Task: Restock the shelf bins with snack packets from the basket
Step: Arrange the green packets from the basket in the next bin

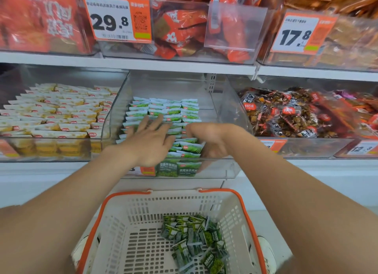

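**Left hand (149, 138) laid flat in the bin (225, 110), more left in the basket (143, 210)**

The left hand is spread out with straight fingers and is pressed on the rows of packets (165, 110) in the middle bin. Nothing is held by it. The right hand (206, 142) is just beside it, on the right rows near the front. Its fingers are curled down, but the picture is blurred there, so it cannot be told if a packet is held. Much of the bin is filled with neat rows; the back is bare. A pile (194, 239) of the same green packets is left in the basket, well apart from both hands.
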`<state>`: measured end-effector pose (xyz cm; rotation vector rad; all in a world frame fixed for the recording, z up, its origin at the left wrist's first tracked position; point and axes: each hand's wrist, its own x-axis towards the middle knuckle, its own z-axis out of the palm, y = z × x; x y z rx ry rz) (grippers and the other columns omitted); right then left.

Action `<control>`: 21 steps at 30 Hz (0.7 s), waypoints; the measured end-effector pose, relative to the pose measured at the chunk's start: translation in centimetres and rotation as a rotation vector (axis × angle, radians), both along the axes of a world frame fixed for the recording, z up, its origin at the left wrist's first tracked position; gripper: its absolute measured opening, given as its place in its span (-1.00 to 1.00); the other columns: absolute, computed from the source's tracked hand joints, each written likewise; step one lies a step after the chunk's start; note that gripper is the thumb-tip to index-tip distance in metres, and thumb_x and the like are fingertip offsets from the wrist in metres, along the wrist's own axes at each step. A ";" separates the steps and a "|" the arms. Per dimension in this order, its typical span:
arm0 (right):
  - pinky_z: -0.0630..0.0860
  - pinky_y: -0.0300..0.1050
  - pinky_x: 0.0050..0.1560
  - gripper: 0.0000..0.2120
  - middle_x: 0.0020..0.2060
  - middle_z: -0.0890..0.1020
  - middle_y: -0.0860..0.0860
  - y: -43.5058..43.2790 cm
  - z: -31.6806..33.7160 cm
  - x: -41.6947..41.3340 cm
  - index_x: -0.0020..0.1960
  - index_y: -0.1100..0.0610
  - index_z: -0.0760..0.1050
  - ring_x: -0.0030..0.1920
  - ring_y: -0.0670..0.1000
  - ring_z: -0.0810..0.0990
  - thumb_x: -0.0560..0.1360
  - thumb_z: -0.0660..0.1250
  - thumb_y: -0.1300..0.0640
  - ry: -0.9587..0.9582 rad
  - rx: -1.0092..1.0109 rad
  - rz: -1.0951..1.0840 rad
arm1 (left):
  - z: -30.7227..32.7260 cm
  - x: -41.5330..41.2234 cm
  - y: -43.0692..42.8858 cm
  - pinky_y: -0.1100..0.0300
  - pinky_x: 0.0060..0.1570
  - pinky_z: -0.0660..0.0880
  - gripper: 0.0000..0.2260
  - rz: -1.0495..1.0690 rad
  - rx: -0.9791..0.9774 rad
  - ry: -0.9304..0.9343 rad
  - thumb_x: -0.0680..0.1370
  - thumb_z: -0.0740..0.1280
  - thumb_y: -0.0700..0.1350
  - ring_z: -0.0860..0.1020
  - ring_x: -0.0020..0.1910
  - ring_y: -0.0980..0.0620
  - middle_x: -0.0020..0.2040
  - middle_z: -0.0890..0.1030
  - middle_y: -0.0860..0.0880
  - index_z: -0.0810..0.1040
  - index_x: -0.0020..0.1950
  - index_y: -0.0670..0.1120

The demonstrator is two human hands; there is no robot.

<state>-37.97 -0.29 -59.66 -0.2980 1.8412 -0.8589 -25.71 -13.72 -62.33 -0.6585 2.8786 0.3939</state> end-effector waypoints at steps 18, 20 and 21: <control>0.23 0.02 0.40 -0.55 0.51 0.30 0.08 -6.5 -1.0 -1.8 0.54 0.18 0.25 0.55 0.14 0.23 0.68 0.08 0.10 0.170 -0.263 -0.367 | -1.5 -0.3 -0.7 -0.31 0.52 -0.40 -0.45 -0.038 -0.010 0.023 0.72 -0.10 0.17 -0.41 0.62 -0.09 0.65 -0.38 0.16 -0.26 0.67 0.19; 0.26 -0.05 0.24 -0.55 0.41 0.35 0.02 -6.6 -0.6 -2.6 0.56 0.14 0.23 0.48 0.13 0.32 0.70 0.06 0.06 0.215 -0.239 -0.430 | -1.4 -0.3 -0.7 -0.31 0.52 -0.40 -0.44 -0.037 0.013 0.007 0.72 -0.10 0.18 -0.41 0.62 -0.10 0.64 -0.39 0.16 -0.28 0.67 0.19; 0.28 -0.07 0.23 -0.59 0.36 0.35 0.00 -6.7 -0.4 -2.8 0.55 0.09 0.22 0.42 0.11 0.37 0.72 0.04 0.06 0.239 -0.247 -0.460 | -1.4 -0.3 -0.7 -0.31 0.52 -0.40 -0.43 -0.034 0.021 -0.002 0.72 -0.10 0.19 -0.41 0.62 -0.10 0.64 -0.39 0.16 -0.29 0.67 0.19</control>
